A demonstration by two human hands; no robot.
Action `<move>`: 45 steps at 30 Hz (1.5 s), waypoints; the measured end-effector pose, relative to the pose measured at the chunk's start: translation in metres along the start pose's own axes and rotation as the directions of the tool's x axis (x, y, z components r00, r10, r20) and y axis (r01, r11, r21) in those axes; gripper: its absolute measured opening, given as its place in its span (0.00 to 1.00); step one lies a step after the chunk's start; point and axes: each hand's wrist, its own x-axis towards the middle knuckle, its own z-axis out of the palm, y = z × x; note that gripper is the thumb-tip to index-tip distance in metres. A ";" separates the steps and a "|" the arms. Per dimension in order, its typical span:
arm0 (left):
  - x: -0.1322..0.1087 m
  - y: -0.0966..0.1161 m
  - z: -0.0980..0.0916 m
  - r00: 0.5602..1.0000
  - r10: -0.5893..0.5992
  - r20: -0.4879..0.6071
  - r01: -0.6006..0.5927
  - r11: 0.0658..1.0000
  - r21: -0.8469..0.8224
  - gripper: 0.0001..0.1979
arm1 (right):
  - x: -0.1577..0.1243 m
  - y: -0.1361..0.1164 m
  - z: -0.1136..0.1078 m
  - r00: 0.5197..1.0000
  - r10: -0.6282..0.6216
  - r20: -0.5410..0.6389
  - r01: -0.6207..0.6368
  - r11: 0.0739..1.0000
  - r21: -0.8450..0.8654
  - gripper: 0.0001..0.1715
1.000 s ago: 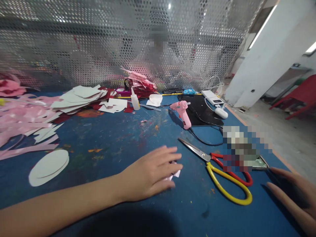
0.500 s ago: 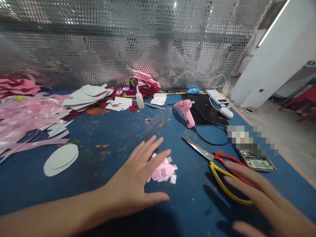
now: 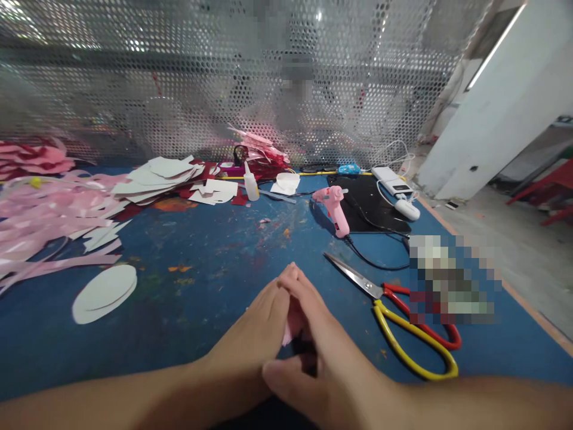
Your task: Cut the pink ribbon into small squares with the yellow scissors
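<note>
My left hand (image 3: 250,328) and my right hand (image 3: 322,340) meet at the fingertips over the small pink pieces (image 3: 293,322), cupped around them on the blue table (image 3: 201,322). Only a little pink shows in the gap between the palms. The fingers of both hands are bent inward, and most of the pile is hidden. Scissors (image 3: 369,288) with one red and one yellow handle lie to the right of my right hand, touched by neither hand.
A pink glue gun (image 3: 336,212) stands near a black mat (image 3: 376,209). Pink ribbons (image 3: 58,209) and white paper shapes (image 3: 156,176) cover the back left. White ovals (image 3: 107,292) lie at the left. A glue bottle (image 3: 251,184) stands at the back.
My right hand has moved left from over the scissors to meet my left hand. The left fingers, spread before, are now drawn together, and both hands surround the pink pieces.
</note>
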 end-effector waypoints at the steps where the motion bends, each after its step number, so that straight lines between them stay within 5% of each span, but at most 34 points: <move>1: 0.002 0.000 -0.002 0.999 -0.033 -0.008 0.033 0.999 0.009 0.48 | -0.002 -0.004 -0.006 0.999 0.005 0.035 -0.007 0.999 0.052 0.42; 5: 0.015 0.000 -0.015 0.997 -0.043 0.069 0.038 0.997 0.066 0.50 | -0.013 -0.002 -0.032 0.995 -0.098 -0.023 0.096 0.993 -0.072 0.35; 9: 0.028 -0.006 -0.024 0.968 0.135 0.210 -0.132 0.991 -0.028 0.38 | -0.014 0.019 -0.038 0.990 -0.083 -0.110 0.059 0.977 -0.204 0.24; 13: 0.029 -0.014 -0.024 0.967 0.238 0.095 -0.226 0.966 -0.128 0.21 | -0.011 0.026 -0.034 0.972 -0.003 -0.235 -0.008 0.999 -0.044 0.12; 17: 0.031 -0.013 -0.028 0.948 0.306 0.093 -0.304 0.952 -0.029 0.21 | -0.009 0.024 -0.032 0.935 0.019 -0.353 0.012 0.996 0.087 0.08; 19: 0.035 -0.011 -0.032 0.913 0.366 0.180 -0.370 0.929 -0.008 0.27 | -0.008 0.024 -0.033 0.935 0.039 -0.353 0.009 0.991 0.132 0.06; 21: 0.038 -0.011 -0.034 0.859 0.450 0.244 -0.453 0.890 -0.047 0.22 | -0.007 0.024 -0.034 0.934 0.063 -0.352 -0.007 0.988 0.157 0.06; 24: 0.038 -0.016 -0.036 0.820 0.544 0.180 -0.539 0.839 -0.080 0.13 | -0.007 0.025 -0.035 0.929 0.080 -0.362 -0.029 0.989 0.144 0.06; 27: 0.037 -0.024 -0.042 0.806 0.581 0.113 -0.580 0.813 -0.046 0.12 | -0.007 0.025 -0.036 0.933 0.085 -0.349 -0.040 0.990 0.136 0.05; 31: 0.039 -0.031 -0.047 0.780 0.571 0.254 -0.577 0.815 -0.059 0.22 | -0.008 0.024 -0.036 0.940 0.089 -0.328 -0.048 0.990 0.131 0.05; 35: 0.037 -0.036 -0.048 0.772 0.582 0.256 -0.569 0.812 -0.129 0.14 | -0.009 0.024 -0.038 0.943 0.102 -0.315 -0.068 0.991 0.116 0.05; 39: 0.034 -0.042 -0.054 0.781 0.574 0.246 -0.583 0.811 -0.045 0.14 | -0.010 0.026 -0.041 0.951 0.112 -0.290 -0.086 0.991 0.099 0.05; 42: 0.034 -0.046 -0.057 0.789 0.553 0.268 -0.569 0.822 -0.021 0.24 | -0.011 0.027 -0.041 0.953 0.119 -0.277 -0.099 0.992 0.084 0.05; 45: 0.033 -0.050 -0.055 0.770 0.575 0.276 -0.574 0.814 -0.092 0.17 | -0.011 0.027 -0.041 0.954 0.123 -0.274 -0.107 0.992 0.072 0.05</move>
